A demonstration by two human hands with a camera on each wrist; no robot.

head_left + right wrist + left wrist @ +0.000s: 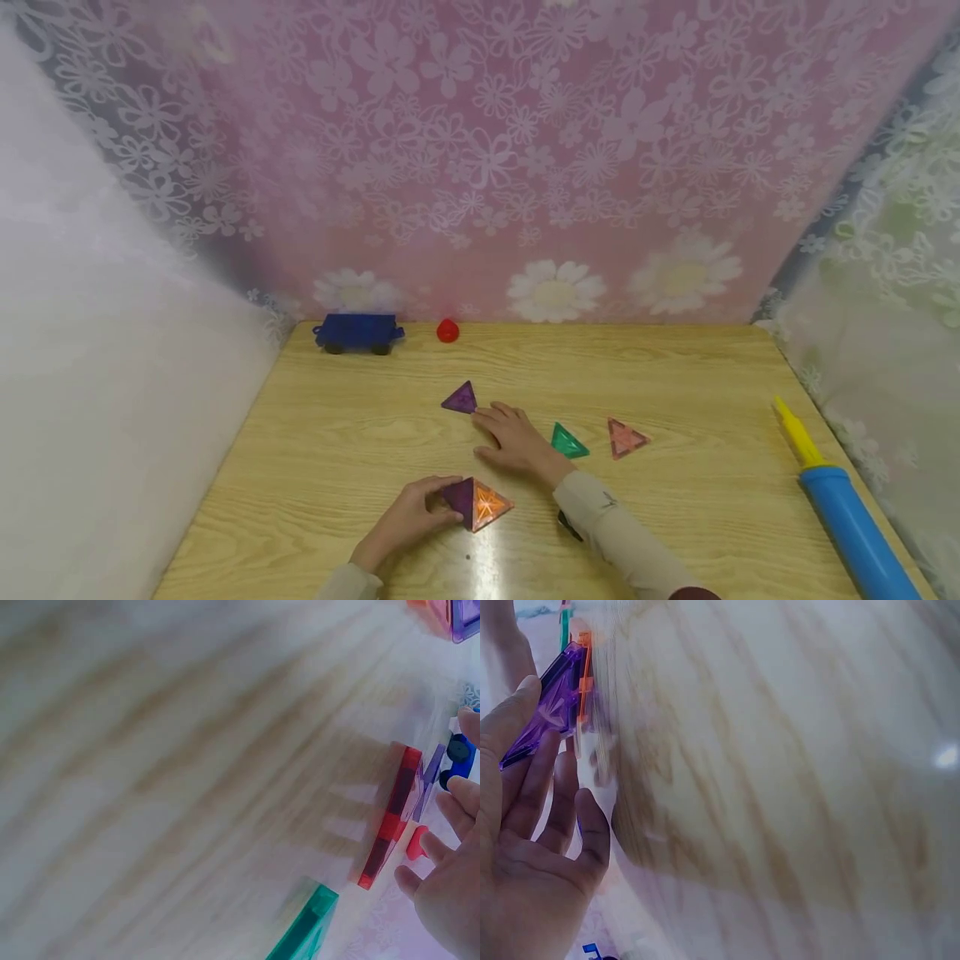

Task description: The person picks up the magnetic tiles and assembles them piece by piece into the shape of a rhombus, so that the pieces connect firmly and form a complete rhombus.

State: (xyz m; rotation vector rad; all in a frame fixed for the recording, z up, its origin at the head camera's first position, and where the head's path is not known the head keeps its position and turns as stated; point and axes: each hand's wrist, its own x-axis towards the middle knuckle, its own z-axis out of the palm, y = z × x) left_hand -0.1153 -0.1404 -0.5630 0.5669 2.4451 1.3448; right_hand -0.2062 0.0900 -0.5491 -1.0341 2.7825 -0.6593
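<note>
My left hand (408, 518) pinches a purple triangular magnetic tile (457, 502) between thumb and fingers. Its edge meets an orange triangular tile (490, 505); in the left wrist view the purple tile (553, 712) stands tilted against the orange one (585, 675). My right hand (517, 442) reaches forward with fingers spread, fingertips near another purple triangle (461, 398). A red tile (391, 817) shows close to the right fingers in the right wrist view; the hand hides it from the head view. Whether they touch, I cannot tell.
Right of my right hand lie a green triangle (568, 443) and a pale red triangle (626, 439). A blue toy wagon (358, 333) and a small red piece (447, 331) stand by the back wall. A blue and yellow hand pump (851, 521) lies along the right edge.
</note>
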